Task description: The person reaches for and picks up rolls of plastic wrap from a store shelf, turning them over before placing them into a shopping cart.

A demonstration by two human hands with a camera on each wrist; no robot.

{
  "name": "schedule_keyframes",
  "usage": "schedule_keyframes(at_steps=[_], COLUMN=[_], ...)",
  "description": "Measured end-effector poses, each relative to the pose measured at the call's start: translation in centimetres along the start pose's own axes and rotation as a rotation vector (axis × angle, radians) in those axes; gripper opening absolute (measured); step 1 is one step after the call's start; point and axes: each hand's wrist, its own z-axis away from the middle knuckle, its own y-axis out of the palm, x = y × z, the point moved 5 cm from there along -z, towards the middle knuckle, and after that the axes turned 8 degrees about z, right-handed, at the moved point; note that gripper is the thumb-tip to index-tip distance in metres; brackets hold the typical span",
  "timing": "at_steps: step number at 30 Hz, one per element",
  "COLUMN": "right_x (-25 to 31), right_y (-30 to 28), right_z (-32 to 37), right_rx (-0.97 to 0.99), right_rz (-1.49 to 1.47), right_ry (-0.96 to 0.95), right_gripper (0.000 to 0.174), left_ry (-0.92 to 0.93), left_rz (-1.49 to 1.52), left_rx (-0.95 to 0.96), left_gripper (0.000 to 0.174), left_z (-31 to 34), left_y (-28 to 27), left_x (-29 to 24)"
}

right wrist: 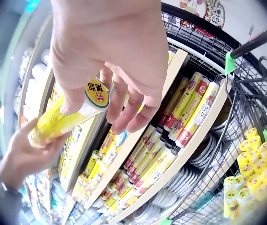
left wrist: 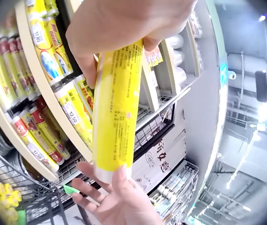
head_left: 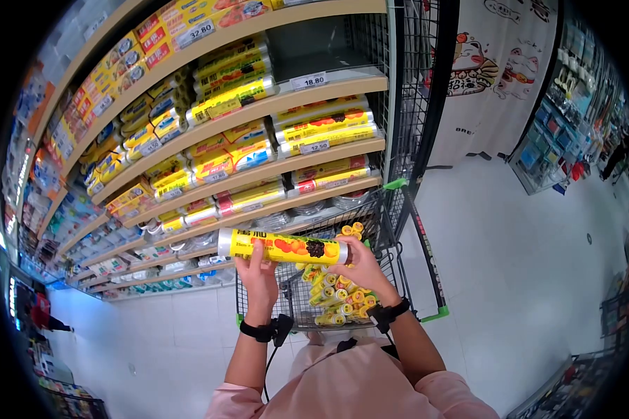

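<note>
A large yellow roll with fruit pictures [head_left: 293, 247] is held level between both hands, above the cart, in the head view. The left hand [head_left: 260, 279] grips it near its left end, thumb on the printed side. At its other end the right hand [head_left: 362, 267] holds the roll with the thumb and fingers; in the right wrist view the thumb of the right hand [right wrist: 110, 61] lies on the roll [right wrist: 61, 119] by its round end label, other fingers loosely bent. The left wrist view shows the roll's [left wrist: 117, 108] small-print side.
A wire shopping cart [head_left: 286, 307] with green corners holds many small yellow rolls [head_left: 339, 297]. Shelves [head_left: 328, 84] of yellow rolls and boxes with price tags stand ahead and left. Pale floor [head_left: 496, 279] lies to the right, with a printed curtain [head_left: 496, 70] behind.
</note>
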Motion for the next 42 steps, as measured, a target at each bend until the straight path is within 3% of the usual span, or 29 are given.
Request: schedule_keyframes(at_steps=[2, 3, 4, 7, 12, 13, 16, 17, 18, 20, 23, 26, 29, 34, 35, 38, 42], right_x=[0.4, 0.4, 0.2, 0.1, -0.7, -1.2, -5.0, -5.7, -7.0, -9.2, -10.4, -15.2, -21.7, -25.7, -26.7, -36.1, -42.5], right_y=[-0.1, -0.1, -0.1, 0.4, 1.3, 1.5, 0.4, -0.1, -0.6, -1.5, -1.6, 0.5, 4.4, 10.6, 11.3, 12.8, 13.3], right_z=[0.1, 0.1, 0.1, -0.1, 0.1, 0.0, 0.6, 0.7, 1.0, 1.6, 2.6, 3.2, 3.2, 3.5, 4.2, 5.9, 7.3], right_rx=[0.014, 0.014, 0.013, 0.044, 0.125, 0.112, 0.191, 0.191, 0.15, 0.067, -0.13, -0.102, -0.052, 0.053, 0.049, -0.028, -0.128], right_rz=[-0.142, -0.145, -0.148, -0.137, -0.157, -0.053, 0.018, 0.067, 0.047, 0.077, 0.241, 0.345, 0.539, 0.711, 0.636, 0.83, 0.826], right_ry=[0.012, -0.019, -0.053, -0.053, 0.052, -0.051, 0.226, 0.314, 0.357, 0.438, 0.474, 0.613, 0.589, 0.763, 0.93, 0.889, 0.988], right_gripper=[0.065, 0.064, 0.063, 0.06, 0.056, 0.05, 0.044, 0.04, 0.038, 0.043, 0.054, 0.063, 0.062, 0.058, 0.06, 0.064, 0.06], left_ry=[-0.185, -0.224, -0.311, -0.47, -0.796, -0.845, -0.921, -0.945, -0.973, -0.835, -0.778, -0.807, -0.823, -0.849, -0.849, -0.862, -0.879], left_rz=[0.18, 0.159, 0.25, 0.299, 0.285, 0.313, 0.188, 0.139, -0.013, -0.206, -0.087, -0.077, -0.057, -0.034, -0.035, -0.067, -0.101], left_rx=[0.018, -0.093, -0.144, -0.331, -0.433, -0.405, -0.393, -0.409, -0.501, -0.572, -0.545, -0.568, -0.546, -0.484, -0.475, -0.459, -0.435], left_gripper=[0.045, 0.059, 0.061, 0.056, 0.051, 0.049, 0.048, 0.056, 0.058, 0.055, 0.052, 0.051, 0.05, 0.047, 0.047, 0.046, 0.045], left_z=[-0.3, -0.5, -1.0, 0.2, 5.4, 6.4, 8.7, 9.5, 10.5, 11.5, 12.0, 12.6, 12.7, 11.2, 10.9, 10.3, 9.4], left_y=[-1.3, -2.9, -5.8, -11.1, -16.1, -16.5, -19.4, -20.6, -20.6, -21.9, -21.9, -22.5, -23.8, -25.3, -25.8, -27.9, -31.3], left_x=[-0.4, -0.5, 0.0, 2.8, 7.3, 7.7, 8.8, 8.9, 8.1, 6.7, 3.9, 2.2, 1.2, -0.9, -1.6, -3.8, -6.4])
